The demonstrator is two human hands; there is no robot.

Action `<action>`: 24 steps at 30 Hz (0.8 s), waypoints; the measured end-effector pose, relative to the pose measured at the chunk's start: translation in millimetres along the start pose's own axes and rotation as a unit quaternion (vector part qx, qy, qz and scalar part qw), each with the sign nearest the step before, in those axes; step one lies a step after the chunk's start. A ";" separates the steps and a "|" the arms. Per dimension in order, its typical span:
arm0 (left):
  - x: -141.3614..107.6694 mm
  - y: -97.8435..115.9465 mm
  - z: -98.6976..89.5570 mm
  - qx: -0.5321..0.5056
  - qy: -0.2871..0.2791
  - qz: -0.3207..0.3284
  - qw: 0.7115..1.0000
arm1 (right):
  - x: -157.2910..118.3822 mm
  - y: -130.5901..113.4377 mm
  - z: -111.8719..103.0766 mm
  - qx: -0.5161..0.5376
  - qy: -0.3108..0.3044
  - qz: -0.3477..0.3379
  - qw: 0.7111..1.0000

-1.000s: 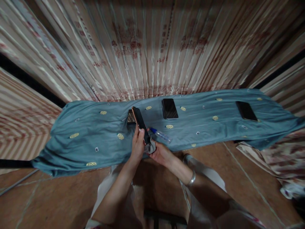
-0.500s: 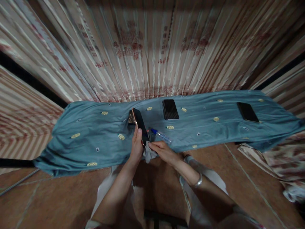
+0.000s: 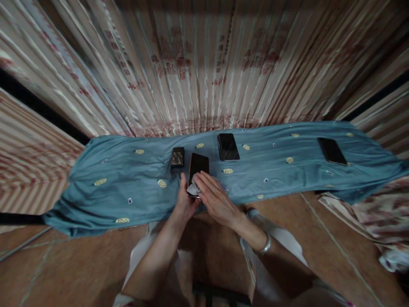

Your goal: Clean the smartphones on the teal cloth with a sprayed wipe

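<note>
A dark smartphone (image 3: pixel 199 163) with a coppery edge rests in my left hand (image 3: pixel 184 204), screen facing up; the fingers are under it and the thumb stands at its left side. My right hand (image 3: pixel 219 200) presses a pale grey cloth (image 3: pixel 193 188) against the lower part of the screen, its fingers bunched over the cloth. Just beyond the phone, to the left, a small black box-like object (image 3: pixel 178 157) lies on the blue cloth cover. Under my right hand, a clear plastic pen shows only in a faint part.
The blue patterned cover (image 3: pixel 147 170) drapes a long narrow surface. A black phone-like slab (image 3: pixel 228 147) lies right of the held phone, and another dark slab (image 3: pixel 332 150) lies far right. Striped curtains (image 3: pixel 204 85) hang behind. Dark poles (image 3: pixel 44 108) run along the sides.
The phone has turned from edge-on to screen-up and moved slightly right, uncovering the small black object. My right hand has brought the cloth from the phone's lower end onto its screen, covering most of the pen.
</note>
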State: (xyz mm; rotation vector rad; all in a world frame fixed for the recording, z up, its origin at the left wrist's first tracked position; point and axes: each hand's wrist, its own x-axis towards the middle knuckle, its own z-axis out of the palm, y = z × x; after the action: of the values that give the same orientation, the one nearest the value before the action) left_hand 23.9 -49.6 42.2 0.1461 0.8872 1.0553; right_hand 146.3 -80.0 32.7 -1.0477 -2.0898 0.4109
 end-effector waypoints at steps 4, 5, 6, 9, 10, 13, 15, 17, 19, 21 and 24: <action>-2.3 1.3 0.6 -0.011 -0.023 -0.011 1.000 | -5.1 0.9 4.2 0.004 0.020 -0.058 0.998; -2.5 1.3 0.4 -0.008 -0.035 -0.022 0.999 | -5.7 1.7 4.9 0.005 0.012 -0.069 0.998; -2.4 1.0 0.1 -0.004 -0.045 -0.033 0.998 | -5.8 2.9 5.4 0.004 0.002 -0.075 0.997; -2.2 -2.2 -0.4 0.008 -0.041 -0.029 0.999 | -2.9 10.0 3.5 -0.004 -0.013 -0.062 0.998; -2.6 -3.9 -0.2 0.008 -0.034 -0.018 0.999 | -1.0 13.5 1.5 -0.008 -0.011 -0.051 0.999; -6.1 -9.1 2.4 0.006 -0.036 -0.011 0.999 | 4.9 24.2 -6.8 -0.021 0.011 -0.019 1.000; -9.6 -10.8 5.2 0.001 -0.052 -0.023 0.998 | 7.1 28.2 -11.5 -0.030 0.026 -0.005 0.999; -12.2 -10.2 7.2 -0.006 -0.064 -0.031 0.997 | 6.9 27.3 -13.2 -0.033 0.031 -0.005 0.999; -12.8 -7.7 6.8 -0.011 -0.063 -0.028 0.998 | 4.8 22.0 -11.5 -0.029 0.018 -0.019 0.999; -11.4 -4.7 3.5 -0.009 -0.047 -0.018 0.999 | 1.7 14.8 -7.4 -0.023 -0.005 -0.042 0.999; -8.4 -2.5 -2.6 -0.003 -0.021 -0.016 1.000 | -1.0 7.9 -2.2 -0.019 -0.029 -0.069 0.997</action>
State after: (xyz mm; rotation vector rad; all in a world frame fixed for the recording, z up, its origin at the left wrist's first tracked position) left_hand 22.2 -58.4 44.0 0.1486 0.8459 1.0207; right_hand 152.6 -76.1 29.1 -0.9161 -2.2128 0.3382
